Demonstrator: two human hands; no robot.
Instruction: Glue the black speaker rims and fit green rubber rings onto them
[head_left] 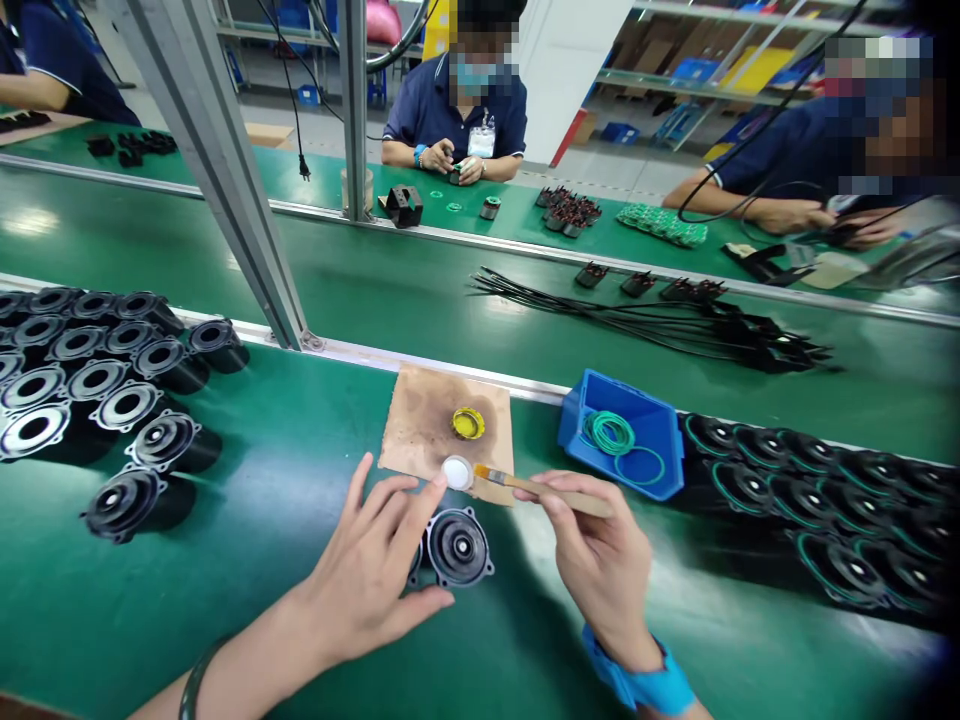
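Observation:
My right hand (604,550) is closed around the wooden handle of a small flat paintbrush (555,494). The brush's bristles point left, at the edge of a small white round pot (457,473). My left hand (367,565) is open with its fingers spread, and the index fingertip is at the pot's left rim. Between my hands, a round black motor housing (460,547) stands on the green bench. Left of it, a similar black part is mostly hidden by my fingers. Behind the pot, a yellow cap (469,424) lies on a stained cardboard sheet (412,410).
A blue bin (656,455) holds green rings (609,432). Rows of black housings stand left (97,380) and right (825,490), the right ones with green rings. A metal post (225,170) rises at left. Black cables (637,320) lie beyond the rail; people work opposite.

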